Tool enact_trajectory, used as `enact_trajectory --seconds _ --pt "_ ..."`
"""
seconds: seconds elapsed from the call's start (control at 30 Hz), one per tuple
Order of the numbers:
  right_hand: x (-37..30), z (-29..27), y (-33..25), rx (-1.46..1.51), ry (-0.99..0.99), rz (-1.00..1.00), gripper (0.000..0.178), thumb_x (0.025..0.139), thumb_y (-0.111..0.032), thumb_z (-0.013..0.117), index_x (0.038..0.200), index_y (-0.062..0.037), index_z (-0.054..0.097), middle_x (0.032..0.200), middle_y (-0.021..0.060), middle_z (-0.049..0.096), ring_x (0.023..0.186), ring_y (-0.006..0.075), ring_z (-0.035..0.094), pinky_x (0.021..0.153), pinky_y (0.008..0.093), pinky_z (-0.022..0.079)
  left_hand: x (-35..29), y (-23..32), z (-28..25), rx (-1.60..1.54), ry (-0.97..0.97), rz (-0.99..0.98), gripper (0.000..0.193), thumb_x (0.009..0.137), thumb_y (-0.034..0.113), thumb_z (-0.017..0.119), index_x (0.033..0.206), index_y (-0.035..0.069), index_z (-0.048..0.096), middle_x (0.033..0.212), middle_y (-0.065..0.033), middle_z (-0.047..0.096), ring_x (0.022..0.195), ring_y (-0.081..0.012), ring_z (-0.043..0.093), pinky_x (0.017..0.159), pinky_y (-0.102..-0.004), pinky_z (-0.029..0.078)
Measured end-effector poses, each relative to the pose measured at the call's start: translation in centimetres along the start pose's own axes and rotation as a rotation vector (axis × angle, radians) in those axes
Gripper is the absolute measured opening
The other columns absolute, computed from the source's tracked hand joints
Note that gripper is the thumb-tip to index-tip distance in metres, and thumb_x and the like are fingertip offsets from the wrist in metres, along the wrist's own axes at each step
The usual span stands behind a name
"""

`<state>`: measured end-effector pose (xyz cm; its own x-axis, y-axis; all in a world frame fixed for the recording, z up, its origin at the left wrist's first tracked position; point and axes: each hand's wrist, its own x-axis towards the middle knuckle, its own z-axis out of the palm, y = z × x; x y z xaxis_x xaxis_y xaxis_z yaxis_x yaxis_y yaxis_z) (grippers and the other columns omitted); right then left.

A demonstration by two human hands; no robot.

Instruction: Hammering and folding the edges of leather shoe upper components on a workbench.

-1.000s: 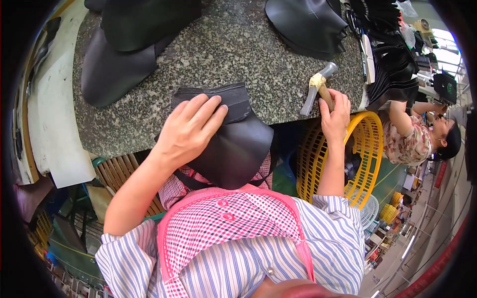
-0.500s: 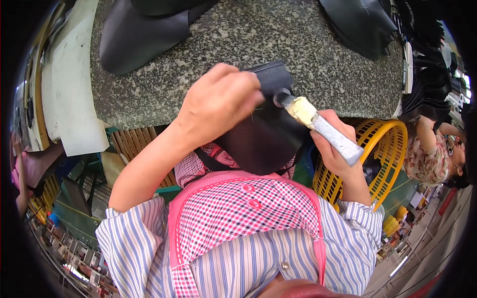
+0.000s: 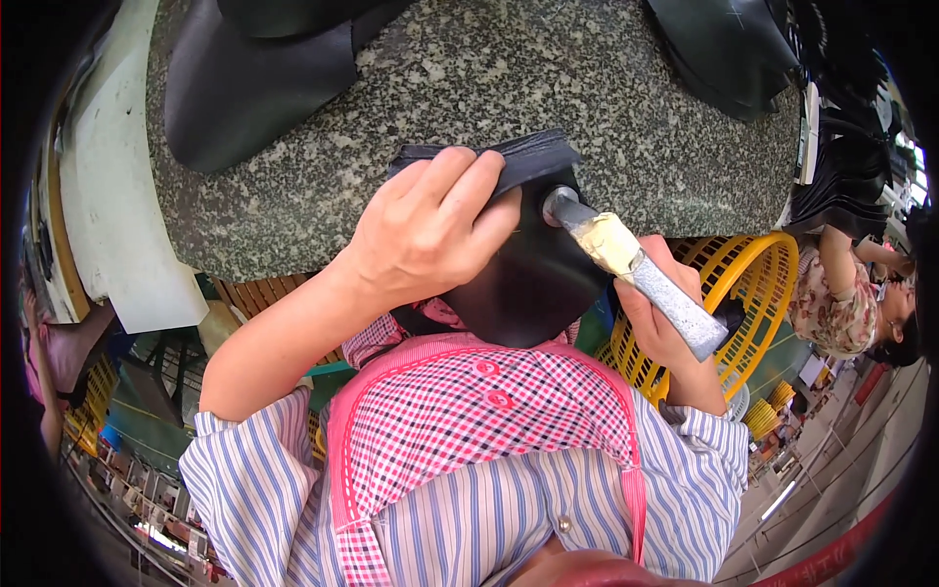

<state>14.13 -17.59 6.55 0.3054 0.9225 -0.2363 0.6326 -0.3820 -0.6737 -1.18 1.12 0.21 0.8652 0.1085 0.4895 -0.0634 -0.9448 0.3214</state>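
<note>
Black leather piece [image 3: 528, 284] is nearest on my feed, betw. apron [image 3: 479, 401] & surface [image 3: 646, 137] edge. L hand [image 3: 425, 225] fingers clamped on its upper flap [image 3: 546, 159]. R hand [image 3: 653, 331] fingers wrapped round the hammer [image 3: 608, 245], handle mostly hidden; round face at the leather, contact unclear. Hammer's off the surface vs. a sec ago, so I've both hands working one pc. Yellow basket [image 3: 773, 241] beside R wrist; more black leather pcs [image 3: 259, 93] farther back.

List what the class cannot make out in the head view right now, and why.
All in the head view:
Hammer: handle mostly hidden by its own head and the right hand.
Black leather-like piece: part covered by the left hand.
Upper-left black pieces: cut off by the top edge.
</note>
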Motion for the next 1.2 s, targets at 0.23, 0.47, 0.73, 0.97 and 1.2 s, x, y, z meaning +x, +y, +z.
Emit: enact_trajectory --seconds 0.23,0.47,0.73,0.97,1.2 --pt "0.0 -0.2 -0.2 0.009 -0.007 0.014 0.023 0.072 -0.003 0.064 0.092 -0.0018 0.052 0.075 0.0149 0.059 0.066 0.0322 0.062 0.056 0.0348 0.049 1.4 -0.4 0.1 -0.136 0.021 -0.284 0.018 0.064 0.01 0.069 0.081 0.007 0.065 0.073 -0.0048 0.048 0.066 -0.0214 0.051 0.056 -0.0303 0.046" --pt "1.3 -1.4 -1.0 0.092 0.061 0.054 0.014 0.081 -0.001 0.058 0.094 0.0007 0.056 0.076 0.0136 0.06 0.061 0.0222 0.064 0.053 0.0268 0.047 2.4 -0.7 -0.6 -0.18 -0.119 -0.491 0.014 0.069 0.015 0.069 0.082 0.011 0.069 0.071 -0.0063 0.052 0.072 -0.0236 0.056 0.064 -0.0348 0.047" --pt "2.4 -0.4 -0.6 -0.123 0.216 0.008 0.029 0.081 -0.008 0.057 0.109 0.0003 0.054 0.092 0.0185 0.061 0.08 0.0312 0.062 0.07 0.035 0.047 2.7 -0.7 -0.5 -0.211 -0.139 -0.508 0.013 0.069 0.015 0.069 0.082 0.011 0.069 0.071 -0.007 0.053 0.072 -0.0243 0.057 0.065 -0.0358 0.048" --pt "3.6 -0.4 -0.5 -0.345 0.295 -0.184 0.009 0.082 -0.004 0.057 0.09 -0.0016 0.054 0.073 0.013 0.059 0.053 0.0238 0.058 0.048 0.0316 0.044 2.6 -0.7 -0.8 -0.201 -0.12 -0.475 0.012 0.068 0.014 0.069 0.079 0.009 0.067 0.07 -0.0067 0.052 0.071 -0.0238 0.057 0.064 -0.0354 0.048" --pt "2.4 -0.5 -0.8 0.0 -0.015 -0.036 0.009 0.082 -0.005 0.058 0.083 0.0003 0.051 0.061 0.0095 0.048 0.048 0.0217 0.051 0.046 0.0289 0.038 2.3 -1.0 -0.5 -0.209 -0.086 -0.404 0.015 0.067 0.01 0.07 0.081 0.01 0.067 0.072 -0.0075 0.054 0.066 -0.0251 0.056 0.056 -0.0338 0.046"
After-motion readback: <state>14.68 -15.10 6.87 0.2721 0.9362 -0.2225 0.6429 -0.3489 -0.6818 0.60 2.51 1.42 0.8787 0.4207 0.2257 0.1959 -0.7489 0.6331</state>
